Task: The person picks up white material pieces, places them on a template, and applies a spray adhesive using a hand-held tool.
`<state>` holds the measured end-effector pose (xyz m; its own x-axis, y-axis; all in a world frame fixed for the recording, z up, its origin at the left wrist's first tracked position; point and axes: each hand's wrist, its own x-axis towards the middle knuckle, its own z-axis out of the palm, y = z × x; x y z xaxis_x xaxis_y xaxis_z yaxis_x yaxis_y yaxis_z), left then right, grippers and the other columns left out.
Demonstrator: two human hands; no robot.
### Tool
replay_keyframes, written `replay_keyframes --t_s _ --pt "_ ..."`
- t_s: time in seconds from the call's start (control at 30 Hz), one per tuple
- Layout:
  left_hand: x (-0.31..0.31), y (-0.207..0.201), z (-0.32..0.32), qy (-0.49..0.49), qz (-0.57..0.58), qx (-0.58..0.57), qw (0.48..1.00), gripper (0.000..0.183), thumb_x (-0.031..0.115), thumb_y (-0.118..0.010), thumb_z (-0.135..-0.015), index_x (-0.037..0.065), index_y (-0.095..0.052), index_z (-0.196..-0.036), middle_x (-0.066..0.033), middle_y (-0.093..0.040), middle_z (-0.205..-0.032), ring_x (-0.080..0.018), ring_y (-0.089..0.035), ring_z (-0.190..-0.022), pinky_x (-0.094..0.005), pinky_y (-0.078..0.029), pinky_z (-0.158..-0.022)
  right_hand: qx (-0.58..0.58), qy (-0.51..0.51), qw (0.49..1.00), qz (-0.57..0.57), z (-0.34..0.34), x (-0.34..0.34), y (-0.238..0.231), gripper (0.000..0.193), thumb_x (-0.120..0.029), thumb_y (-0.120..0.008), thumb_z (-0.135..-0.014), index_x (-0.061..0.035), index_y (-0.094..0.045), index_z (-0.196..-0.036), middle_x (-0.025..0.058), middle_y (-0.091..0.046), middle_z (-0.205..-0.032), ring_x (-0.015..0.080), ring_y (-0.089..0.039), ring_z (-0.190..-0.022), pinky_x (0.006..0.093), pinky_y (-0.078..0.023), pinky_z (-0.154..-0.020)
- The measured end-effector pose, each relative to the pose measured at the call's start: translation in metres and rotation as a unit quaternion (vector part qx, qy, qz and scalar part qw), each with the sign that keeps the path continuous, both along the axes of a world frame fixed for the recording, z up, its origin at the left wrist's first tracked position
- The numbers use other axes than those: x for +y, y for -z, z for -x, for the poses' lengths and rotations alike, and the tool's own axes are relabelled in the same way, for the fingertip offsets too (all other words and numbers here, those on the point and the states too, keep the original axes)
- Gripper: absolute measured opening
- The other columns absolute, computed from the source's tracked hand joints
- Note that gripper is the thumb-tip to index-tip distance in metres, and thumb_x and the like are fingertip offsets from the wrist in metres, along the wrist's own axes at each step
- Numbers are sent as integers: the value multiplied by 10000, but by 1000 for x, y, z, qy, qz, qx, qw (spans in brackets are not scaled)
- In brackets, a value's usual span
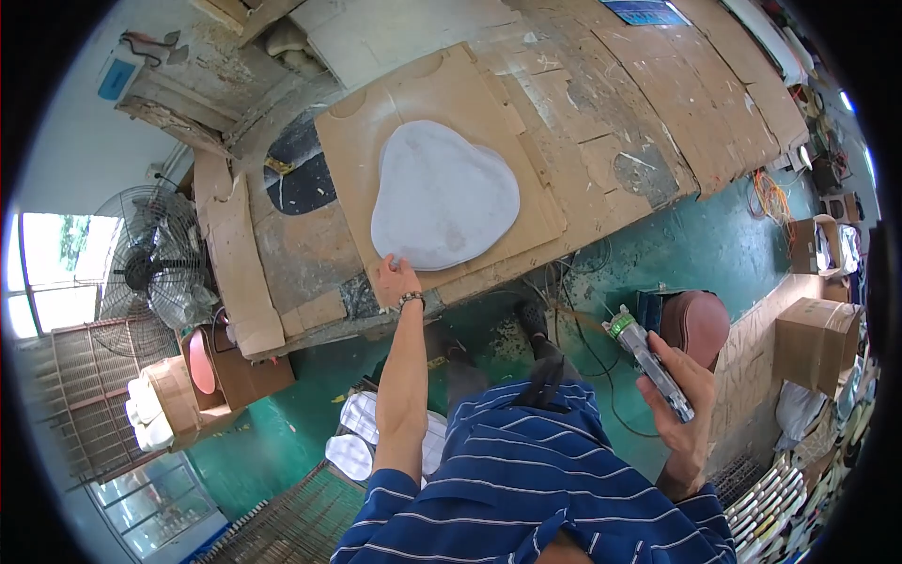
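On a cardboard sheet [349,141] lies a white pad [446,197] shaped like a rounded triangle, resembling a seat cushion, with faint grey marks. My left hand [398,282] reaches to the pad's near left edge, its fingertips closed on the rim. Off to the right, away from the table, my right hand [681,395] is wrapped round a grey hand-held tool [650,362] with a bright green collar. That tool tilts, its collar end toward the table. My palm and fingers hide part of its body.
Worn cardboard covers the worktable [648,103]. Hoses and cables [601,362] trail on the green floor below its near edge. A reddish-brown padded seat [695,326] stands close to my right hand. To the left are a caged fan [141,268] and a carton [249,371]; more boxes [817,343] stand far right.
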<state>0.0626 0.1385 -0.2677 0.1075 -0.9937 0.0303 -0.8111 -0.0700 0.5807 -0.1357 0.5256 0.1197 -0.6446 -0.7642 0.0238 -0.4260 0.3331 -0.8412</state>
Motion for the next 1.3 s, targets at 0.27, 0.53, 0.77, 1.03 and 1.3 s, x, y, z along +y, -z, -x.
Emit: replay_keyframes --t_s 0.27,0.53,0.77,1.03,1.3 --pt "-3 -8 15 -14 -8 63 998 329 131 -764 -756 71 -723 -1077 -79 -637 -893 -234 -648 -824 -379 -540 -766 -16 -81 996 46 25 9 10 593 22 -737 -700 48 -626 -1282 163 -671 -877 271 -663 -723 298 -485 -664" --pt "-36 -10 18 -205 -285 658 666 371 64 -622 -760 37 -576 -1126 -92 -654 -1052 -284 -629 -1004 -516 -519 -903 -54 -69 994 61 64 17 32 673 101 -747 -690 -20 -614 -1339 167 -677 -907 257 -667 -759 278 -496 -693" --pt "-97 -163 111 5 -160 831 533 537 85 -516 -666 17 -624 -1187 -124 -671 -1201 -338 -617 -1176 -535 -466 -1060 -62 -155 985 33 84 15 41 669 98 -751 -720 -16 -590 -1359 190 -689 -1004 304 -689 -835 300 -516 -733" --pt "-28 -286 2 28 79 908 410 576 124 -533 -701 -36 -605 -1250 -214 -626 -1315 -390 -556 -1277 -573 -347 -1159 -48 -240 970 3 54 -3 47 594 83 -754 -729 20 -615 -1302 213 -693 -1019 335 -699 -882 315 -532 -781" --pt "217 -215 -232 -122 183 918 329 374 105 -520 -692 16 -628 -1039 -91 -689 -1053 -315 -656 -1045 -484 -496 -1004 -36 -368 921 -122 -60 -4 31 460 2 -700 -846 25 -626 -1300 106 -700 -936 141 -629 -859 280 -494 -798"
